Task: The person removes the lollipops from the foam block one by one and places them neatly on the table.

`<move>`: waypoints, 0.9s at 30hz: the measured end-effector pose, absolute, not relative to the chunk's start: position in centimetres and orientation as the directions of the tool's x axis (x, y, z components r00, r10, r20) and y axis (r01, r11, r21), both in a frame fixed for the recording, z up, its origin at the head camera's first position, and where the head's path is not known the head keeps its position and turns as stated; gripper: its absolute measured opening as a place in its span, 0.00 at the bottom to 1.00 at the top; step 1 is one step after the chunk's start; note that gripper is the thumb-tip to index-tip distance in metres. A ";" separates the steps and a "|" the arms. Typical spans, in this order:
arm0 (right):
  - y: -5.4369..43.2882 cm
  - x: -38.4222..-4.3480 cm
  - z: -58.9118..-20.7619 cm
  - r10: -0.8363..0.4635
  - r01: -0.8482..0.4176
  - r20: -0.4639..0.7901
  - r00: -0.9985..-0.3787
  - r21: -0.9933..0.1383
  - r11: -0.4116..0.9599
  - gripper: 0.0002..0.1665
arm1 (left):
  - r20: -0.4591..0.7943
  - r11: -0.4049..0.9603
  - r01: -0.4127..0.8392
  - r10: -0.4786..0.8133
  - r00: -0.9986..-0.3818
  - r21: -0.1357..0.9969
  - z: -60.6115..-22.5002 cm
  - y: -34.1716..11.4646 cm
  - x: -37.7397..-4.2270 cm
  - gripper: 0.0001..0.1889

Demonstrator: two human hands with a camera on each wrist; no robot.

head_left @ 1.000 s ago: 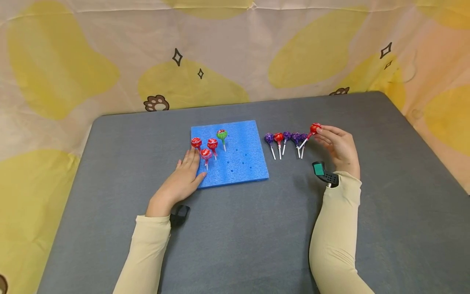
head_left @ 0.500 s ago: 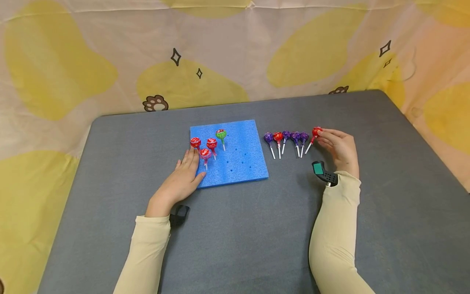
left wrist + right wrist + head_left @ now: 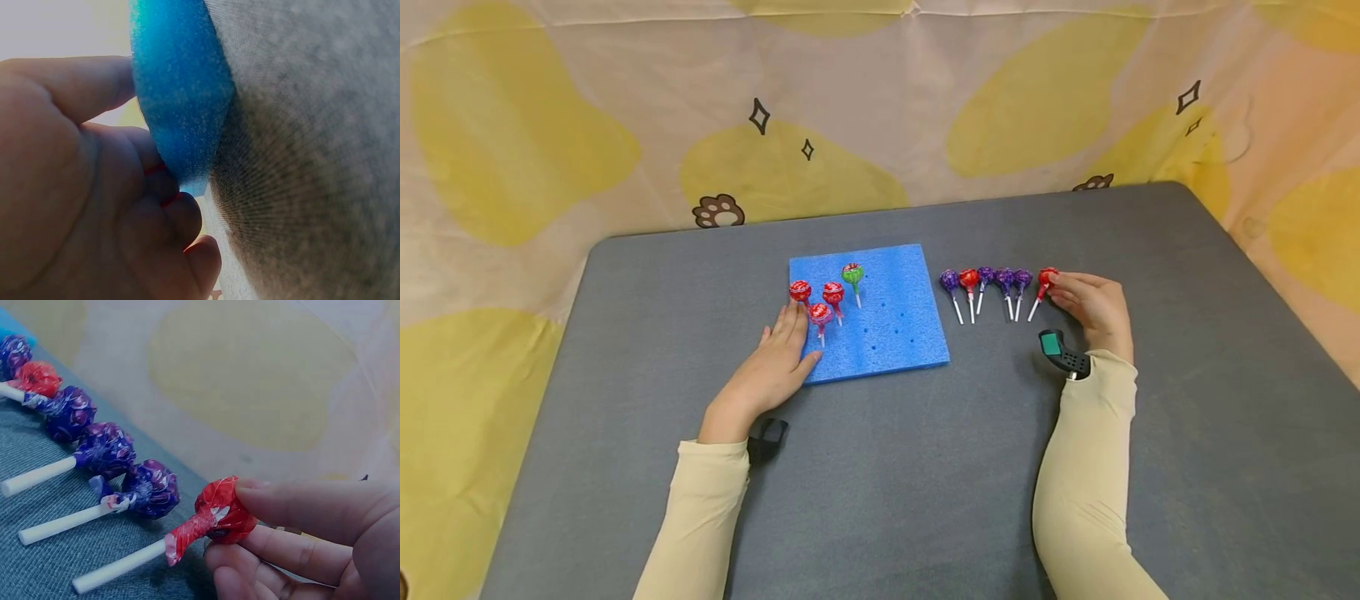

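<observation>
My right hand (image 3: pixel 1093 310) pinches a red-wrapped lollipop (image 3: pixel 215 515) by its head between thumb and fingers. The white stick points down and left, at the right end of a row of lollipops. Most of that row are purple lollipops (image 3: pixel 1004 280), with one other red lollipop (image 3: pixel 969 280) among them. My left hand (image 3: pixel 771 362) rests against the left edge of a blue foam block (image 3: pixel 891 350), fingers extended along it. Upright in the block stand a green lollipop (image 3: pixel 852 273) and several red ones, including a front lollipop (image 3: pixel 821 314). In the left wrist view, the foam's side (image 3: pixel 181 94) hides parts of the fingers.
Small holes dot the foam block's right half. All of this lies on a grey cloth-covered table (image 3: pixel 880 483). Behind its far edge hangs a patterned yellow and cream cloth (image 3: pixel 865 92). Both wrists wear a black band.
My right hand has lowered the red lollipop slightly, and its stick has moved right, off the neighbouring purple lollipop to a spot beside it. My left hand stays in place.
</observation>
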State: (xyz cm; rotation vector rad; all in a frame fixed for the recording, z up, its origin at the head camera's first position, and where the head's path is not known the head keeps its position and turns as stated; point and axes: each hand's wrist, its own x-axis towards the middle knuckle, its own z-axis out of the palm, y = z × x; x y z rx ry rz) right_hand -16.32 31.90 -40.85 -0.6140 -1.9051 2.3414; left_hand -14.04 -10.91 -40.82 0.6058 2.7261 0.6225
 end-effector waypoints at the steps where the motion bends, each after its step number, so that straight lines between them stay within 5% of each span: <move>1: 31.9 -16.4 -40.9 0.298 0.199 -0.263 -0.918 -0.953 -0.230 0.08 | -0.174 0.820 0.334 0.455 -0.874 0.465 -40.8 -10.9 -14.1 0.36; 16: 30.8 -17.3 -41.6 0.398 0.124 -0.143 -0.906 -0.989 -0.075 0.06 | -0.165 0.817 0.337 0.456 -0.875 0.467 -40.9 -11.0 -14.1 0.36; 27: 30.9 -17.3 -41.7 0.447 0.196 -0.164 -0.879 -0.980 0.027 0.04 | -0.171 0.819 0.334 0.454 -0.875 0.467 -40.9 -10.9 -14.1 0.36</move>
